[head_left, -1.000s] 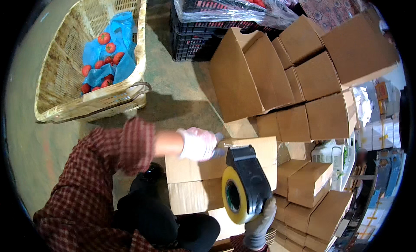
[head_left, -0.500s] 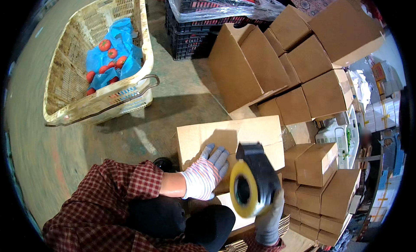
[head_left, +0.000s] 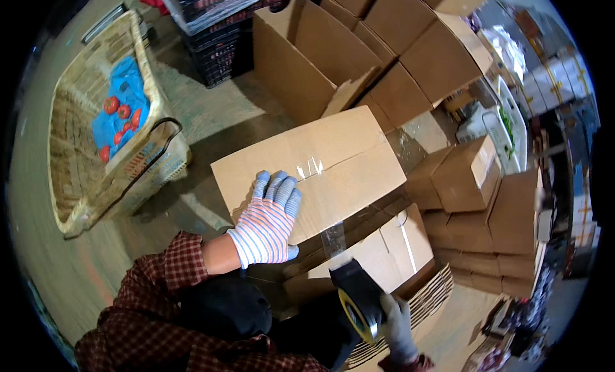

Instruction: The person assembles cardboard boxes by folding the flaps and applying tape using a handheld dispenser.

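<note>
My left hand (head_left: 268, 221), in a striped glove with grey fingertips, lies flat with fingers stretched on a closed brown cardboard box (head_left: 349, 141). Short pieces of shiny clear tape cross the seam in its middle. In a grey glove, my right hand (head_left: 398, 327) grips a black tape dispenser (head_left: 364, 289) with a yellow-rimmed roll, low in front of my knees. From the box's near edge a clear strip of tape (head_left: 334, 239) runs down toward the dispenser. Beneath the dispenser's head lies another piece of cardboard (head_left: 391, 257) with a pale flap line.
A dirty cream crate (head_left: 96, 209) with tomatoes (head_left: 118, 119) on blue plastic stands at the left. Black crates (head_left: 218, 55) are stacked at the back. Open cardboard boxes (head_left: 307, 64) lean behind my box, and folded boxes (head_left: 477, 231) are piled to the right.
My right hand has brought the tape dispenser down toward me, and a tape strip now shows at the box's near edge. My left hand stays on the box. The view has turned.
</note>
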Tool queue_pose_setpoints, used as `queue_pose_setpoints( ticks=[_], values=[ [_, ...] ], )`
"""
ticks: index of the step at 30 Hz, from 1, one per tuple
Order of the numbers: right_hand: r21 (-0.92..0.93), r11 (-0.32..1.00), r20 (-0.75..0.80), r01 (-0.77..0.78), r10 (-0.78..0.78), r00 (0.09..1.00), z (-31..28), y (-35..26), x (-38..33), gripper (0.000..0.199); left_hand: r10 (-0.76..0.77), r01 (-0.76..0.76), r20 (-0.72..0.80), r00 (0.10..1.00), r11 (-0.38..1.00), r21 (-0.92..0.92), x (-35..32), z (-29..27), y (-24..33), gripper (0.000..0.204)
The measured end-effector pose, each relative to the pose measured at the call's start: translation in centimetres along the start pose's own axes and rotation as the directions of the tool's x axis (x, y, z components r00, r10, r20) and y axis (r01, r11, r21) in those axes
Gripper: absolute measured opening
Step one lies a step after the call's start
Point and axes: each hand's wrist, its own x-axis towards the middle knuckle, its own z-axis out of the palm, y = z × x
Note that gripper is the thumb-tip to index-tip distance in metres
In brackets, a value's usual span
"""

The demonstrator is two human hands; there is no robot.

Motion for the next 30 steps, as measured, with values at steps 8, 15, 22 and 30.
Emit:
queue_pose_setpoints(
  ticks=[8, 15, 22, 30],
  values=[
    [0.254, 0.967, 0.096, 0.025, -0.051, 0.994, 6.9, 0.7, 10.6, 0.054, 0.059, -0.059, -0.006, 0.998, 0.998, 0.019, 0.2, 0.3, 0.4, 0.095],
    [0.124, 0.992, 0.011, 0.003, -0.005, 1.0, 8.4, 4.1, 11.4, 0.046, 0.089, -0.092, 0.035, 0.995, 0.992, 0.091, -0.1, -0.2, 0.4, 0.093],
    [-0.192, 0.908, 0.204, 0.372, -0.334, 0.92, -1.5, 4.4, 2.3, 0.044, 0.325, -0.359, 0.186, 0.927, 0.913, 0.194, -2.7, -3.6, -3.8, 0.073],
    [-0.04, 0.967, -0.004, 0.253, -0.254, 0.967, -3.8, 2.1, -4.8, 0.065, -0.127, 0.121, -0.135, 0.983, 0.991, -0.052, -6.4, -2.8, -6.7, 0.09]
  ],
)
